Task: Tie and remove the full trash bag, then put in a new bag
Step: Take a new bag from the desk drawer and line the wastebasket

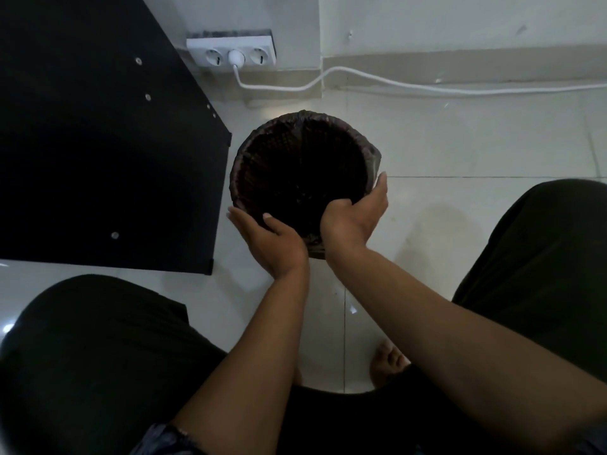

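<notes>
Where the pale tiled floor (460, 152) meets the wall, a round bin (243, 165) stands lined with a dark trash bag (302, 172), its edge folded out over the rim. The person crouches over it, knees in dark cloth on either side, a bare foot (389, 359) showing between them. Both hands are at the near side of the bin. The left hand (272, 241) cups the outside of the rim, fingers spread flat against the bag's folded edge; its grip is loose and open rather than closed on anything. The right hand (354, 215) has its thumb hooked inside the rim and its fingers wrapped round the outside, so its grip is closed on the bag's edge and the rim together. The inside of the bag is too dark to make out what lies in it. Just left of the bin stands a black panel (98, 142) with small metal fittings. On the wall behind, a white socket strip (230, 54) has one plug in it, and a white cable (361, 77) runs off to the right along the skirting.
</notes>
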Action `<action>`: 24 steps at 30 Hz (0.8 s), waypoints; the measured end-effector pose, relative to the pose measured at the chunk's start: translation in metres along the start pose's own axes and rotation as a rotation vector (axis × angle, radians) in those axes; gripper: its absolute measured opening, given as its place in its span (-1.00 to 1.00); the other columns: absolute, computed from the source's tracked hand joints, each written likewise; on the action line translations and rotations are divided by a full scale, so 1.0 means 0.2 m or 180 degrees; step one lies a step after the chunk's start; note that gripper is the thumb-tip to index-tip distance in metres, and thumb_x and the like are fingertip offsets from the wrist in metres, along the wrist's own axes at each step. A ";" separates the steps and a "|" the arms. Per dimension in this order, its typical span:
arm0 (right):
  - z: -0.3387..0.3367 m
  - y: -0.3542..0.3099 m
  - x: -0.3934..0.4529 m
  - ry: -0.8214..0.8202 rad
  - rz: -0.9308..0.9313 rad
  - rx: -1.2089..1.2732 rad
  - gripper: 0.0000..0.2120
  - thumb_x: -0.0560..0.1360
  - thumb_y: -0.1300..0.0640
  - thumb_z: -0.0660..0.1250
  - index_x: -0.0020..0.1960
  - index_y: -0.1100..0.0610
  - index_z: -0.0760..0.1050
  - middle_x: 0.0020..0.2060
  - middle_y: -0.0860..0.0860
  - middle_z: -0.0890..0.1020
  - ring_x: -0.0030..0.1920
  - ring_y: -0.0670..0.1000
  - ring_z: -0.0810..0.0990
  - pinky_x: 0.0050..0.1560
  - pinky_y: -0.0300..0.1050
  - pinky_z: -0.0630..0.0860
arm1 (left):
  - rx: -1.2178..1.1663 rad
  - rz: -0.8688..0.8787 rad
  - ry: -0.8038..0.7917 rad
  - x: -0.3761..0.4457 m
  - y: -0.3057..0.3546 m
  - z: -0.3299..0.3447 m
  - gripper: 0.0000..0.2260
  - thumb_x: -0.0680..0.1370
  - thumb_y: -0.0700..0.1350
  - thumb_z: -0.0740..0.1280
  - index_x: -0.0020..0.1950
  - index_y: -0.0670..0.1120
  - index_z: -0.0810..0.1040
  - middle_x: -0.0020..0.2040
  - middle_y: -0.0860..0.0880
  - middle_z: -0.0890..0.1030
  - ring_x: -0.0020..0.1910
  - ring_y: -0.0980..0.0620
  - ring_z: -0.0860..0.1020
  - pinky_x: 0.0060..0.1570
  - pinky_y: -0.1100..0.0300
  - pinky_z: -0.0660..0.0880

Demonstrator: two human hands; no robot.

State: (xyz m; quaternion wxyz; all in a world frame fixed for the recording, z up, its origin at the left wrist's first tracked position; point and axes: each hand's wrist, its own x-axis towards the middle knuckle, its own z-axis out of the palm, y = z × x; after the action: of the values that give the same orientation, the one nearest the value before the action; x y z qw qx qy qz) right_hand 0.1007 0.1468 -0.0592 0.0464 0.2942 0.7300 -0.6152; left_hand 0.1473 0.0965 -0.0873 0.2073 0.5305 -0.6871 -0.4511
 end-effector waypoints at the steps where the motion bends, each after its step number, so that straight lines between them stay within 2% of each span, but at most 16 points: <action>1: 0.01 0.00 0.00 0.0020 0.0033 0.0015 -0.20 0.44 0.47 0.17 0.58 -0.01 0.09 0.52 0.00 0.20 0.52 0.04 0.25 0.49 0.01 0.30 | 0.0036 0.0066 -0.0064 0.00 -0.02 0.00 -0.49 0.69 -0.19 0.09 0.61 -0.17 -0.01 0.63 -0.13 0.02 0.60 -0.01 0.05 0.13 0.76 -0.17; 3: 0.02 0.02 0.00 0.0068 -0.0028 -0.0015 -0.16 0.39 0.52 0.16 0.56 -0.02 0.15 0.48 0.00 0.27 0.49 0.02 0.28 0.48 0.01 0.32 | 0.0085 0.0172 -0.0138 -0.01 -0.05 0.01 -0.50 0.69 -0.23 0.07 0.61 -0.19 0.00 0.63 -0.13 0.02 0.60 -0.02 0.04 0.11 0.78 -0.17; 6: 0.04 0.03 0.00 0.0067 -0.0183 -0.0010 -0.22 0.42 0.51 0.14 0.55 0.00 0.20 0.45 0.01 0.33 0.48 0.01 0.30 0.48 -0.01 0.32 | 0.0138 0.0330 -0.0110 -0.01 -0.06 0.00 -0.51 0.69 -0.24 0.07 0.61 -0.20 0.00 0.63 -0.15 0.03 0.60 -0.03 0.04 0.14 0.77 -0.16; 9: 0.04 0.04 0.02 0.0052 -0.0148 -0.0021 -0.26 0.43 0.46 0.12 0.55 0.01 0.20 0.47 0.02 0.32 0.49 0.02 0.30 0.49 0.00 0.30 | 0.0266 0.0300 -0.0128 0.01 -0.05 -0.02 -0.49 0.69 -0.15 0.09 0.62 -0.13 -0.01 0.64 -0.10 0.02 0.60 0.00 0.05 0.18 0.71 -0.12; 11: 0.01 0.03 0.05 0.0093 -0.0185 -0.0270 -0.29 0.44 0.36 0.16 0.55 -0.01 0.18 0.50 0.00 0.28 0.49 0.04 0.30 0.48 0.03 0.30 | 0.0464 0.0359 -0.0031 0.05 -0.02 -0.05 -0.46 0.68 -0.05 0.12 0.62 -0.05 -0.01 0.64 -0.05 0.01 0.59 0.02 0.06 0.37 0.45 0.03; 13: -0.01 0.00 0.12 0.0214 -0.0444 -0.0878 -0.33 0.48 0.20 0.23 0.56 0.01 0.16 0.53 -0.02 0.24 0.49 0.06 0.30 0.44 0.11 0.30 | 0.0610 0.0558 -0.0031 0.12 0.01 -0.06 -0.44 0.67 0.01 0.13 0.62 -0.03 0.01 0.64 -0.03 0.02 0.59 0.01 0.09 0.45 0.19 0.14; 15: -0.02 -0.03 0.20 0.0214 -0.0862 -0.1281 -0.37 0.52 0.08 0.26 0.55 0.07 0.19 0.53 0.00 0.25 0.50 0.05 0.28 0.45 0.10 0.27 | 0.0688 0.0804 -0.0136 0.21 0.05 -0.06 -0.47 0.68 0.02 0.13 0.62 -0.03 0.05 0.64 -0.02 0.04 0.59 0.02 0.11 0.41 0.25 0.09; 18: 0.02 -0.09 0.30 -0.0285 -0.1285 -0.1421 -0.45 0.58 0.08 0.23 0.54 0.16 0.22 0.52 0.06 0.29 0.52 0.04 0.24 0.49 -0.07 0.18 | 0.0740 0.1043 -0.0328 0.32 0.10 -0.03 -0.51 0.69 -0.02 0.11 0.61 -0.06 0.11 0.63 -0.01 0.10 0.58 0.05 0.12 0.29 0.42 -0.01; 20: 0.04 -0.12 0.32 -0.0547 -0.1290 -0.1350 -0.49 0.60 0.12 0.21 0.53 0.14 0.24 0.46 0.06 0.39 0.47 0.05 0.33 0.43 -0.13 0.24 | 0.0759 0.1112 -0.0433 0.36 0.11 -0.01 -0.53 0.69 -0.06 0.10 0.60 -0.08 0.14 0.62 -0.04 0.14 0.58 0.03 0.13 0.31 0.42 -0.02; 24: 0.05 -0.13 0.36 -0.0603 -0.0913 -0.1498 -0.50 0.58 0.20 0.15 0.51 0.03 0.27 0.33 0.07 0.53 0.33 0.13 0.49 0.31 -0.06 0.39 | 0.0834 0.1200 -0.0375 0.40 0.08 0.03 -0.56 0.69 -0.15 0.08 0.58 -0.13 0.19 0.60 -0.08 0.21 0.57 -0.01 0.18 0.43 0.29 0.06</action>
State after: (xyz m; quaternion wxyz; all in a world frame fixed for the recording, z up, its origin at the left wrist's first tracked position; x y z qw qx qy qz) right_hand 0.0256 0.1623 -0.0701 0.0939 0.1104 0.8792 -0.4539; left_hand 0.1068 0.0253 -0.0930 0.1768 0.3879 -0.8377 -0.3415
